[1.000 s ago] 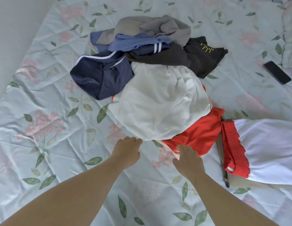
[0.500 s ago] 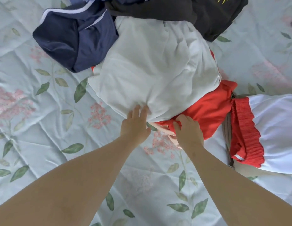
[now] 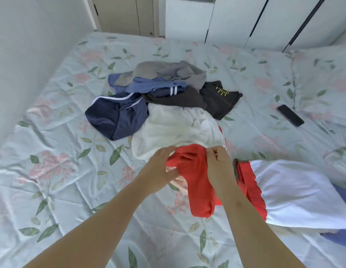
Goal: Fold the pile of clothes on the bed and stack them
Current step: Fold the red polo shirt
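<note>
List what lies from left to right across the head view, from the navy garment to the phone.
From the left: navy garment → left hand → red garment, held by both hands → right hand → black phone.

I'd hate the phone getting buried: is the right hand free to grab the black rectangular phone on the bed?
Probably not yet: the right hand pinches the red fabric garment, though nothing covers the black rectangular phone.
</note>
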Motion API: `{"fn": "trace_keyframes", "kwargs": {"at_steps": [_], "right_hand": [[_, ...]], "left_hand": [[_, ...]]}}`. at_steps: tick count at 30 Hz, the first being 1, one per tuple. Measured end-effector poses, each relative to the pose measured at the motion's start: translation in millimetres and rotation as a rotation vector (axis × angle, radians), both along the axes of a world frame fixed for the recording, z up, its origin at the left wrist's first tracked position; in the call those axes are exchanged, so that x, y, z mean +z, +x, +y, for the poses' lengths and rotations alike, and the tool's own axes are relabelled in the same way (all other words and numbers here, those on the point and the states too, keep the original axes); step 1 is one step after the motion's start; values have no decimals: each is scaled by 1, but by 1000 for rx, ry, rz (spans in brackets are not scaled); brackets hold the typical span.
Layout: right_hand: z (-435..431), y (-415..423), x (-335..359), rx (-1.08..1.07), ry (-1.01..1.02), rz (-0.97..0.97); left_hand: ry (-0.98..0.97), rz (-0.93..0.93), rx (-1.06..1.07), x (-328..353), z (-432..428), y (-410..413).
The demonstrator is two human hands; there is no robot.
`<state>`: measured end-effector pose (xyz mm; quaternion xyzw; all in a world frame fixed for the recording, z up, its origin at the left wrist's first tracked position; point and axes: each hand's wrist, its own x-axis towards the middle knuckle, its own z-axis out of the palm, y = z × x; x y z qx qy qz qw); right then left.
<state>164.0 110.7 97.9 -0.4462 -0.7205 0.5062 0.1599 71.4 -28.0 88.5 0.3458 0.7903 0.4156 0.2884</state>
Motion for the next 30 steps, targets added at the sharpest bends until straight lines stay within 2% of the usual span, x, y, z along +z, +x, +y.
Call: {"fn": "trace_keyframes", "kwargs": {"at_steps": [3,11,13,16,17,20,22,23,24,27,30], "right_hand": [[-13,9,51,-28,-33,69],[-55,38,141,-2,-150,241],[-63,45,150,-2,-182,256],[-74,51,156,19,-208,247],[-76,52,157,30,-207,238],[-85,51,160,77,-223,247],[-89,50,163,96,-237,254],[-89,50,164,110,-249,261],[-91,51,165,129,-275,281],[-95,58,160,220,-408,400],[-100,62,140,351,-403,453]], "left_hand": [[140,-108,-74,69,-11,15],[321,-97,-34,155,-58,43],[372,-182,-13,167,-71,50],[453,-404,58,175,-81,59],[444,-420,58,177,-82,62],[334,-245,23,177,-80,72],[270,-88,129,175,-74,74],[271,-89,212,175,-72,74],[312,-182,298,176,-70,74],[549,-720,515,186,-68,68],[668,-985,583,189,-67,62]]}}
